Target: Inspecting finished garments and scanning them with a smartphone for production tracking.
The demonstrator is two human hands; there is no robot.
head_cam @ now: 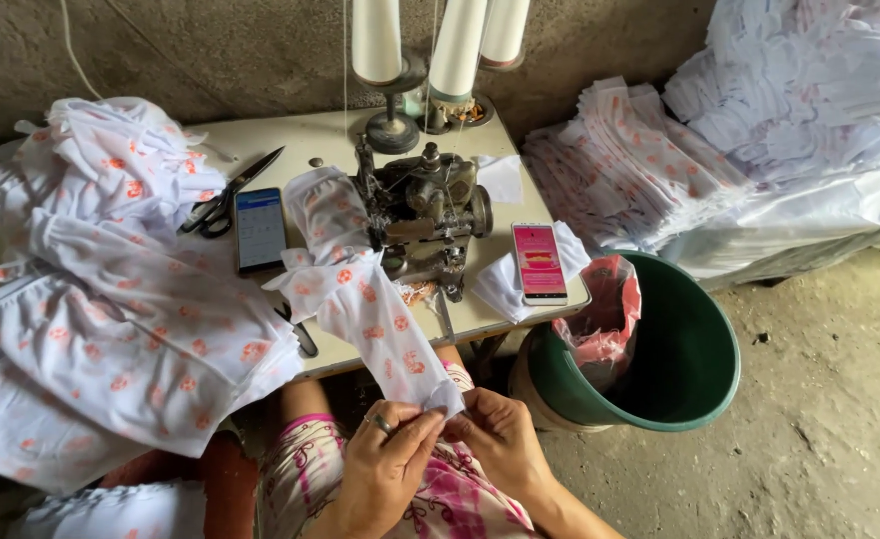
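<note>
Your left hand (385, 461) and right hand (500, 439) meet in your lap, each grip pinching the lower end of a white fabric strip (365, 299) printed with orange flowers. The strip runs up from your fingers onto the tabletop (300, 135) and under the sewing machine (425, 215). A phone (259, 229) and scissors (225, 195) lie left of the machine, another phone (539, 263) right. A green bucket (684, 369) stands on the floor beside you.

Rough grey concrete wall (210, 50) up top, dusty bare concrete floor (819, 399) lower right, and a cream-topped worktop (290, 135) sitting in soft daylight.
</note>
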